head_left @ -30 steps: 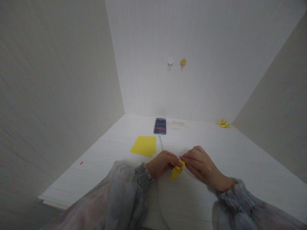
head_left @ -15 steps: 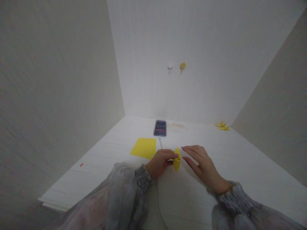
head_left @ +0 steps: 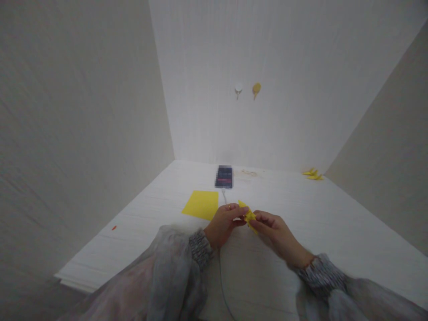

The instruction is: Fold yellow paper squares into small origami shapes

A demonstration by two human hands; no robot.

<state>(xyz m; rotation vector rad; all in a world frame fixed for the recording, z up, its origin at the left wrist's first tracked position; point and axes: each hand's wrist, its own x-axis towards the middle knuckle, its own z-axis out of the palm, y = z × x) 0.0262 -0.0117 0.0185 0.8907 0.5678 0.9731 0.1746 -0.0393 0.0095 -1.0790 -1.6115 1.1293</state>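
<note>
A small folded yellow paper piece (head_left: 248, 215) is held just above the white table (head_left: 334, 223), between both of my hands. My left hand (head_left: 224, 224) pinches it from the left, a ring on one finger. My right hand (head_left: 276, 232) grips it from the right with its fingertips. Both wrists wear grey gathered sleeves. A stack of flat yellow paper sheets (head_left: 201, 204) lies on the table just beyond my left hand.
A phone (head_left: 224, 176) lies further back, its white cable (head_left: 221, 267) running toward me under my hands. Several folded yellow pieces (head_left: 312, 174) sit in the far right corner. Two small hooks (head_left: 247, 89) hang on the back wall. Walls enclose the table on three sides.
My right hand let go of the folded paper half a second ago, then came back and gripped it again. The paper rose slightly and turned between my fingers.
</note>
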